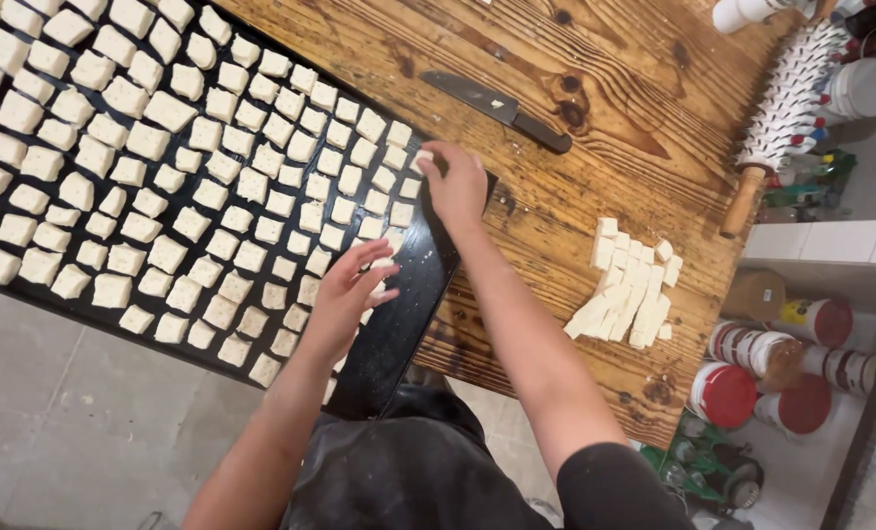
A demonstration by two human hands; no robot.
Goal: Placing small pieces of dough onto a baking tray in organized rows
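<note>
Rows of dough squares (168,111) covered the black tray (398,324). My left hand (345,294) lay spread, fingers (374,257) loose, touching squares at the tray's near corner. My right hand (454,186) pinched one square (421,157) at the tray's edge. Farther right on the worktop (595,128) lay a knife (497,110) and a dough pile (626,285).

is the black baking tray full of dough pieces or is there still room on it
Nearly full. Rows of dough squares cover the black tray; only the bare strip near both hands shows room.
</note>
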